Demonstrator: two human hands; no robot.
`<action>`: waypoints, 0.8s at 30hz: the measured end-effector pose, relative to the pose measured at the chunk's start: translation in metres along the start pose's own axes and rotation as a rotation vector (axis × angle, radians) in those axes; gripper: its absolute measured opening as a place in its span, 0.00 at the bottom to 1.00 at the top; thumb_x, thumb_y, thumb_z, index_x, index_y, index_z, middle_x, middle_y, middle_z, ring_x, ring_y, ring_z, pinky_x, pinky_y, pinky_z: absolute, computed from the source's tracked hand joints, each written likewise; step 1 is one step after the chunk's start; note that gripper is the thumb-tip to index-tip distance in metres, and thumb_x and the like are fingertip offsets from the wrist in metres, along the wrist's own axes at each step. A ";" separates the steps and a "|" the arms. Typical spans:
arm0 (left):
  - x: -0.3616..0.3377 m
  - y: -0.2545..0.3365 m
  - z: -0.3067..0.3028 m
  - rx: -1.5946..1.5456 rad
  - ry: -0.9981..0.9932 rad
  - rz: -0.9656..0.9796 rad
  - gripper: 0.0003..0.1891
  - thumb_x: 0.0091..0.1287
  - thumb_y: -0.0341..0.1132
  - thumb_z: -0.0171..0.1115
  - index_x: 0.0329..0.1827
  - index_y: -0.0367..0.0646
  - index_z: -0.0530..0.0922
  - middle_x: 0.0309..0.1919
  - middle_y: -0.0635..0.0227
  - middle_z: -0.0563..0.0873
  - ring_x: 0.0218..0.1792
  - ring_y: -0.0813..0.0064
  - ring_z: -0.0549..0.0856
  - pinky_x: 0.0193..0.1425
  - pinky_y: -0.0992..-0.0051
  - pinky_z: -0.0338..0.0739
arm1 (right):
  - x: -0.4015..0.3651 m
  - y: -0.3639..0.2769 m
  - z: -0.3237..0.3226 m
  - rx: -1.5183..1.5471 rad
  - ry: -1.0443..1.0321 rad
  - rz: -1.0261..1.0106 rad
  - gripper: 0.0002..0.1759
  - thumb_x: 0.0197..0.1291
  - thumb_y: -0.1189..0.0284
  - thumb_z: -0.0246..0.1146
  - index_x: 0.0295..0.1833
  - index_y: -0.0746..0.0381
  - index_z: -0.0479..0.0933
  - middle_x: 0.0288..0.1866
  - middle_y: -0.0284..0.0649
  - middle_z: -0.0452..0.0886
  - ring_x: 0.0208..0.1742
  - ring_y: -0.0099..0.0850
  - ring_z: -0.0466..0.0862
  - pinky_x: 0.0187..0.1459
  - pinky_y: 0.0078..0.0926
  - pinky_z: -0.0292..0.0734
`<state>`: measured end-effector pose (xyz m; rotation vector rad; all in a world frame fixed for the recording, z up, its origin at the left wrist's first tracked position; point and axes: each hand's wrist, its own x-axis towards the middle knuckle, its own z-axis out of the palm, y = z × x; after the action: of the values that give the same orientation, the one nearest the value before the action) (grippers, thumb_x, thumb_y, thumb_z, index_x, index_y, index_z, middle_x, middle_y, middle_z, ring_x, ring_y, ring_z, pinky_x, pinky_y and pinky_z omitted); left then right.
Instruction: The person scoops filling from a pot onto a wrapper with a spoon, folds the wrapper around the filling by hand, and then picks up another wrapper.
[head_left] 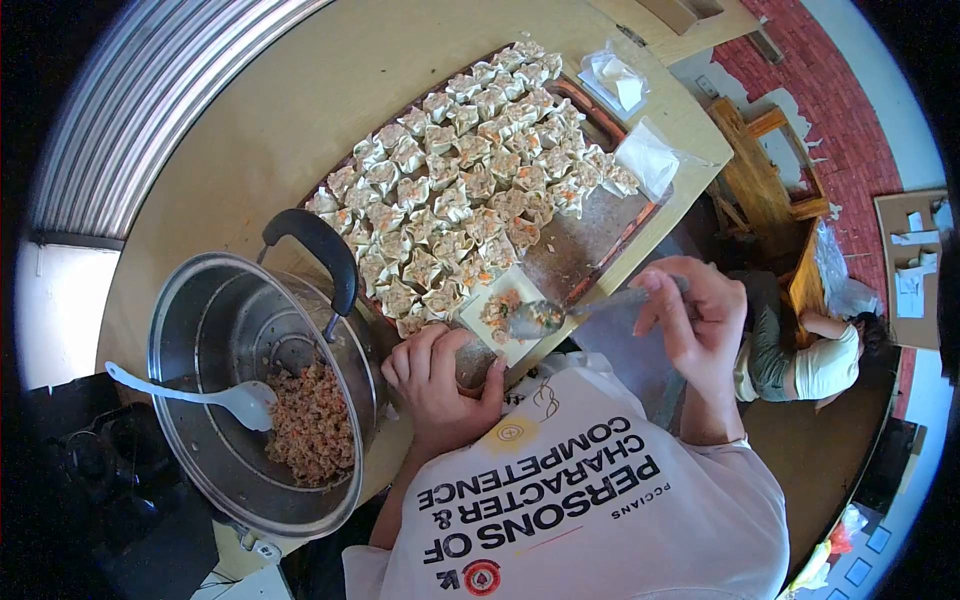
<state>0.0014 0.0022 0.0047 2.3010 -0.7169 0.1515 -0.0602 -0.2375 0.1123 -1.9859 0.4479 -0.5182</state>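
A square dumpling wrapper point(522, 347) with a small mound of meat filling point(497, 312) lies at the front edge of the tray. My left hand point(440, 385) is curled at the wrapper's near corner, with fingers and thumb on its edge. In my right hand point(695, 320) is a metal spoon point(540, 318), its bowl carrying some filling and touching the mound on the wrapper. Beyond, rows of filled open-topped dumplings point(450, 180) cover most of the tray point(590, 235).
Left of my left hand stands a large metal pot point(175, 340), tilted in view, holding minced filling point(312, 425) and a white ladle point(205, 395). Stacked wrappers in plastic point(648, 160) sit by the tray's right edge. A person point(825, 360) is at the far right beside wooden furniture point(770, 170).
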 end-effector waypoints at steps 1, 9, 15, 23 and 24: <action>0.000 0.000 0.000 0.000 -0.002 -0.001 0.24 0.56 0.43 0.77 0.54 0.47 0.81 0.55 0.63 0.81 0.58 0.57 0.75 0.65 0.54 0.61 | -0.001 0.005 -0.002 -0.050 -0.061 -0.048 0.05 0.71 0.80 0.65 0.40 0.69 0.84 0.23 0.37 0.84 0.21 0.23 0.86 0.26 0.20 0.76; 0.000 0.000 0.001 -0.007 -0.014 -0.007 0.24 0.55 0.43 0.77 0.54 0.47 0.81 0.55 0.63 0.81 0.58 0.57 0.75 0.66 0.54 0.62 | 0.016 0.033 -0.005 0.160 0.063 0.080 0.11 0.77 0.74 0.62 0.45 0.72 0.83 0.35 0.40 0.88 0.23 0.20 0.82 0.26 0.18 0.75; 0.000 0.000 0.001 0.007 -0.006 -0.008 0.24 0.55 0.43 0.77 0.54 0.48 0.81 0.55 0.63 0.81 0.58 0.57 0.75 0.66 0.53 0.61 | 0.018 0.044 0.008 0.126 0.040 0.177 0.12 0.78 0.73 0.63 0.44 0.72 0.83 0.29 0.37 0.85 0.24 0.21 0.84 0.27 0.20 0.76; -0.001 0.000 0.002 0.001 -0.008 -0.016 0.24 0.55 0.43 0.77 0.54 0.49 0.81 0.55 0.65 0.81 0.58 0.57 0.75 0.66 0.54 0.61 | 0.007 0.024 0.003 0.103 0.011 0.126 0.10 0.77 0.76 0.63 0.44 0.72 0.84 0.27 0.37 0.85 0.23 0.20 0.83 0.24 0.18 0.72; -0.001 0.000 0.001 0.002 -0.005 -0.018 0.24 0.55 0.43 0.77 0.54 0.49 0.81 0.55 0.65 0.81 0.58 0.57 0.75 0.66 0.54 0.61 | 0.007 0.022 -0.001 0.062 0.028 0.097 0.11 0.77 0.75 0.63 0.43 0.72 0.84 0.29 0.37 0.85 0.23 0.19 0.83 0.24 0.18 0.74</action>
<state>0.0007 0.0013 0.0036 2.3097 -0.6983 0.1387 -0.0564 -0.2515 0.0946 -1.8900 0.5363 -0.4934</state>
